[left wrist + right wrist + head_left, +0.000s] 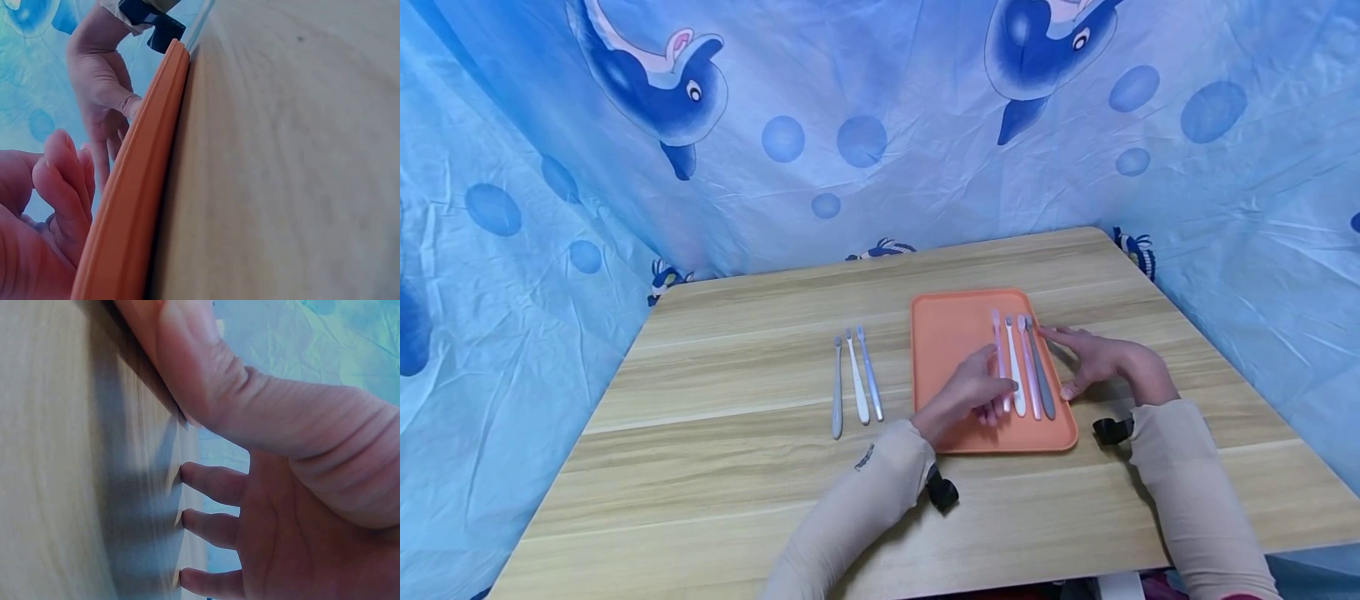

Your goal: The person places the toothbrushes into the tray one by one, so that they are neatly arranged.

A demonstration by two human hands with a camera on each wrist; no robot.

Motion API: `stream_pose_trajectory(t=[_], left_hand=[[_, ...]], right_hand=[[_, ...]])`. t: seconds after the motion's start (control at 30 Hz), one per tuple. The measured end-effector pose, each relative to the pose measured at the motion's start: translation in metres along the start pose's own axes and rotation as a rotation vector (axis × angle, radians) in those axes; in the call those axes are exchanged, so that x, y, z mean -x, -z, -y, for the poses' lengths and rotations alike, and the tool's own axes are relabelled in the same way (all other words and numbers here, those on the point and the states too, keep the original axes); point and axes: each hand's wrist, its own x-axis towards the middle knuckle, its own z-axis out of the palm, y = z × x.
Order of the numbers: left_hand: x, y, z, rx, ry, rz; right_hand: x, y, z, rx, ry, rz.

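An orange tray (951, 325) lies on the table with several toothbrushes along its right side. From left to right they are a pink toothbrush (997, 329), a white toothbrush (1018, 392), another pink toothbrush (1032, 375) and a dark grey toothbrush (1043, 379). My left hand (973, 387) is low over the tray, its thumb lying across the leftmost pink toothbrush and reaching the white one. Part of that pink handle is hidden beneath the thumb. Outside the tray, my right hand (1097, 362) has its thumb and index finger spread against the right rim.
Left of the tray, a grey toothbrush (837, 392), a white toothbrush (857, 379) and a blue toothbrush (871, 375) lie on the wooden table (722, 467). A blue dolphin-print curtain (880, 200) hangs behind the table. Black straps circle both sleeved wrists.
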Motion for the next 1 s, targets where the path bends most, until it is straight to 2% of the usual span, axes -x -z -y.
stream_pose_trajectory(t=[0.23,0.7,0.83,1.0], left_hand=[[-0.0036,-0.0027,-0.0002,-0.042,0.057,-0.019],[-0.0095,-0.0063,0.0018,-0.113,0.084,-0.045],[-0.0084,-0.0056,0.0017,-0.113,0.075,-0.043],[-0.0043,-0.0019,-0.0002,-0.104,0.024,-0.037]], right_hand=[[-0.0007,0.0009,0.0003,0.010,0.017,-0.003],[-0.0003,0.0012,0.0020,0.010,0.039,-0.005],[-0.0005,0.0012,0.0020,0.004,0.033,-0.001],[0.0000,0.0013,0.0023,0.003,0.026,0.001]])
